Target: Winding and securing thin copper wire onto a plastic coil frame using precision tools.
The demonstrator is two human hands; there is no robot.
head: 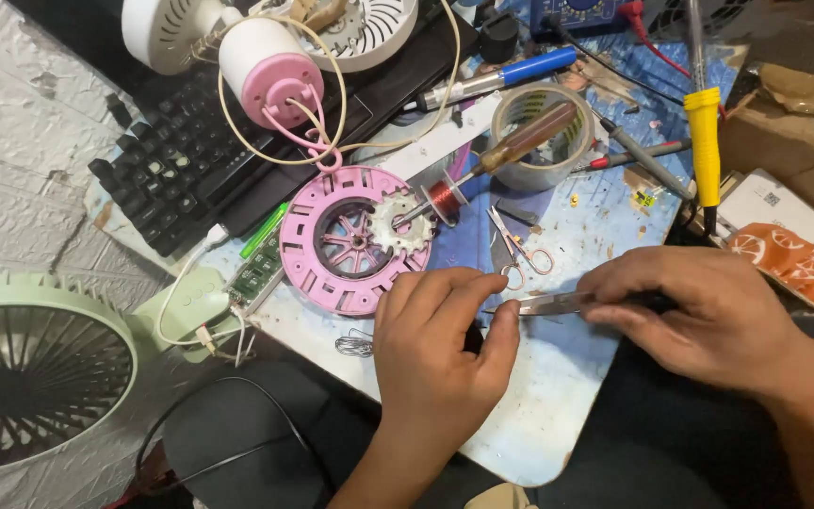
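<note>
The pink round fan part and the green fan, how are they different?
The pink fan part lies flat on the blue board, stripped open with a white toothed piece in its middle; the green fan sits whole at the left edge, its grille on. Pink is nearer the left hand. Both are round plastic.

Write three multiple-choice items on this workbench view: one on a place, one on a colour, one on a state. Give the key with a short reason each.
1. Where does the small pair of scissors lie?
A. on the blue-and-white board, beyond the hands
B. on the keyboard
C. inside the tape roll

2. What colour is the round slotted fan frame beside the left hand?
A. green
B. pink
C. black

3. What is the right hand doing?
A. resting open
B. pinching a slim metal tool
C. gripping the yellow-handled tool

Key: 1 A, the scissors rest on the board above the fingers. 2 B, the frame is plainly pink. 3 B, its fingers close on the tool's shaft.
</note>
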